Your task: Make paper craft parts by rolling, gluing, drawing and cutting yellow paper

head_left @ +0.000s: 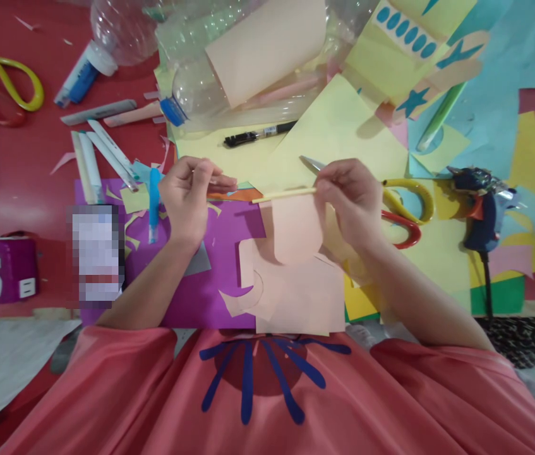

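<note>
Right hand (pixel 350 202): pinching the yellow stick (pixel 286 195) at one end.
Pink piece (pixel 298 229): just below the stick, over the pink sheet (pixel 300 297); whether it is joined, I cannot tell.
Left hand (pixel 184 196): near the other end, fingers curled; from my place I cannot tell if they hold something.
Scissors (pixel 430 202): partly behind the right hand.

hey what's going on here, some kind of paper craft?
It does look like papercraft. A person's right hand holds a rounded peach paper piece with a thin yellow strip along its top edge. The left hand is raised nearby, fingers bent; whether it pinches anything is unclear. Below lies a cut peach sheet. Scissors lie partly behind the right hand, with a glue gun farther right.
</note>
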Available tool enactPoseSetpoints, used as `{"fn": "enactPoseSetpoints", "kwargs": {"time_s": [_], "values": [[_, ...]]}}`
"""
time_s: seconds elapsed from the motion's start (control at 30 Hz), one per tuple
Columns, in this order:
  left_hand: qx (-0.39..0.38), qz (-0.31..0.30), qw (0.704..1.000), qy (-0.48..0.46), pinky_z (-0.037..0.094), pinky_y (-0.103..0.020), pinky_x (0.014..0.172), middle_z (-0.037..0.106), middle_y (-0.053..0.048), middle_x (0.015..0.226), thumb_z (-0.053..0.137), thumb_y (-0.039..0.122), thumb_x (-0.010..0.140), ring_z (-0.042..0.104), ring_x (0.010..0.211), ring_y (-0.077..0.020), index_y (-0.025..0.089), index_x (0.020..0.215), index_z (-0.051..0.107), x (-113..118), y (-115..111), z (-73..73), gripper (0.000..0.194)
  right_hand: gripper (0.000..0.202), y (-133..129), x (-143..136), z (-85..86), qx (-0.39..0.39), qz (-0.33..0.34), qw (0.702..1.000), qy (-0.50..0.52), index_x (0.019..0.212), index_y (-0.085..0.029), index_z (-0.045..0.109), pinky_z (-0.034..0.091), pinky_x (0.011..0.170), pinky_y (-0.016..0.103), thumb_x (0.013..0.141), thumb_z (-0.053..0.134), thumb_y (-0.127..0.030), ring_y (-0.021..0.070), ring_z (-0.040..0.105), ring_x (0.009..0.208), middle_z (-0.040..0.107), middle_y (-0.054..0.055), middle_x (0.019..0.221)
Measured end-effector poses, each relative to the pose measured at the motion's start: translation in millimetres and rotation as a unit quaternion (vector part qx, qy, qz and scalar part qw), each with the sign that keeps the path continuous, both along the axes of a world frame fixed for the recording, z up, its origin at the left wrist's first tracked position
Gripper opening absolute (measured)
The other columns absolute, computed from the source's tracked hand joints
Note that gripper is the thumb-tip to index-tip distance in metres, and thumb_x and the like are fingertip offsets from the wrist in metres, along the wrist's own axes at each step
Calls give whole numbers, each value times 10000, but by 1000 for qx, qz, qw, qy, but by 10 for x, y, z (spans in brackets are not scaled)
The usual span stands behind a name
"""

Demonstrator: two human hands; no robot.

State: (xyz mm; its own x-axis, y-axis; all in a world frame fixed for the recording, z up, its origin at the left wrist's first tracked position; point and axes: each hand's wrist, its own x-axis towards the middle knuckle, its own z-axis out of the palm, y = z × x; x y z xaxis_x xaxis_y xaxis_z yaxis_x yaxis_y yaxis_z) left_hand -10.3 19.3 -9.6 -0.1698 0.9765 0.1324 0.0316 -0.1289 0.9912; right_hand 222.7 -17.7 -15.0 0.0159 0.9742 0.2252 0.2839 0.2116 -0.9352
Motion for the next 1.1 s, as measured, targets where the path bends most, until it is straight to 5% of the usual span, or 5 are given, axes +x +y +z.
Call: {"fn": "enactPoseSetpoints", "kwargs": {"time_s": [0.33, 0.47, 0.67, 0.93, 1.1], "values": [[-31, -13, 998, 52, 594, -228, 636, 755, -8, 768, 618, 567, 852, 739, 715, -128, 209, 833, 668, -6, 8, -19, 362, 116, -22, -27, 59, 91, 118, 946, -289, 949, -225, 634, 505, 881, 469, 913, 525, -245, 245, 626, 927, 697, 75, 953], [-25, -6, 998, 61, 595, -221, 655, 765, -4, 804, 646, 525, 844, 739, 739, -121, 223, 862, 679, -14, 5, -44, 305, 224, -4, -19, 30, 99, 135, 933, -318, 1117, -227, 610, 478, 948, 461, 917, 549, -308, 259, 609, 1074, 695, 78, 1102], [5, 3, 999, 39, 598, -231, 651, 764, 1, 777, 653, 537, 835, 732, 710, -118, 231, 848, 682, -9, 7, -33, 308, 242, 6, -33, 55, 133, 179, 919, -325, 1055, -159, 645, 496, 774, 373, 971, 432, -239, 214, 610, 833, 691, 82, 879], [24, 8, 999, 34, 567, -242, 601, 740, 22, 713, 599, 600, 854, 706, 649, -106, 239, 794, 647, 24, -28, 6, 369, 134, 81, -26, 167, 24, 232, 896, -377, 890, -190, 626, 447, 728, 343, 929, 504, -231, 211, 558, 809, 632, 72, 850], [120, 85, 987, 61, 397, -266, 448, 500, 79, 491, 469, 624, 928, 486, 427, -38, 226, 667, 503, 41, -36, 84, 477, 92, 328, -293, 222, 4, 236, 903, -358, 848, -192, 615, 444, 748, 328, 877, 532, -164, 193, 561, 812, 634, 51, 847]]}}
